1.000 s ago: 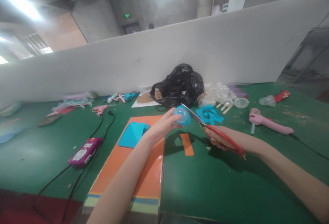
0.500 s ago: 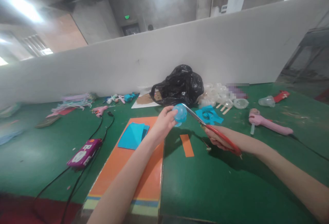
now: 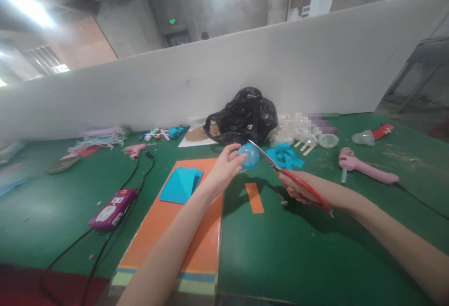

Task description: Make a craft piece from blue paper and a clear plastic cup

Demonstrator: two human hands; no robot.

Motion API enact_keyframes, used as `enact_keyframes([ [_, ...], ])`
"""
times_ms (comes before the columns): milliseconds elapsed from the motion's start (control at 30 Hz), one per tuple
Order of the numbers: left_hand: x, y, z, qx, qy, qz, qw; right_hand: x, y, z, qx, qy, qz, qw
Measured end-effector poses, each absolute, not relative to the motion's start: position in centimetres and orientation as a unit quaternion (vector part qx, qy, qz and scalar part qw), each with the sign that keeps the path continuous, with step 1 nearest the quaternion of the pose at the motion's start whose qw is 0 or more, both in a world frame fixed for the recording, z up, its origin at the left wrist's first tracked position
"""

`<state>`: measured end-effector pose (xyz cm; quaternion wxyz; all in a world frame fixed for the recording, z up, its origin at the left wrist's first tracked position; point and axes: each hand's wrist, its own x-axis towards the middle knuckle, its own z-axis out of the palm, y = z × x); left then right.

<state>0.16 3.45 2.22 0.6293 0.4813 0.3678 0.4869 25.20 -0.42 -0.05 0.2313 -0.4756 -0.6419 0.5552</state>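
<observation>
My left hand (image 3: 229,165) pinches a small, round, clear plastic piece, perhaps a cup or lid, with blue paper (image 3: 250,157) against it. In my right hand (image 3: 293,188) are scissors with red handles (image 3: 306,185). Their metal blades point up and left, close to the right edge of the blue round piece; whether they touch it I cannot tell. A cut-up blue paper scrap (image 3: 286,156) lies behind the blades. On the table below sits an orange paper strip (image 3: 254,198). Blue sheets (image 3: 178,185) rest on a stack of orange paper (image 3: 175,240) under my left forearm.
A black plastic bag (image 3: 245,116) stands against the white partition (image 3: 168,91). Clear plastic cups (image 3: 293,126) and wooden sticks (image 3: 308,149) lie right of it. A pink glue gun (image 3: 368,168) lies far right, another (image 3: 134,150) left, near a purple corded box (image 3: 114,208).
My left hand has turned the blue round piece slightly and shifted it a little right. The blue flap that hung under it shows less. My right hand and the scissors are nearly still.
</observation>
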Motion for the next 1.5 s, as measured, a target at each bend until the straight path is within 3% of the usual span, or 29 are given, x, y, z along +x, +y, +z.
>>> enact_keyframes([
  [367, 0.5, 3.7, 1.9, 0.470, 0.371, 0.492, 0.632, 25.3, 0.0, -1.1, -0.496, -0.673, 0.502, 0.222],
  [833, -0.5, 3.7, 2.3, 0.559, 0.396, 0.446, 0.576, 26.0, 0.1, -1.0, -0.475, -0.648, 0.559, 0.203],
  [1200, 0.3, 3.8, 2.0, 0.493, 0.375, 0.494, 0.610, 25.7, 0.1, -1.1, -0.482, -0.657, 0.542, 0.208],
  [1500, -0.3, 3.6, 2.5, 0.545, 0.395, 0.449, 0.588, 26.2, -0.5, -0.3, -0.475, -0.668, 0.541, 0.188],
])
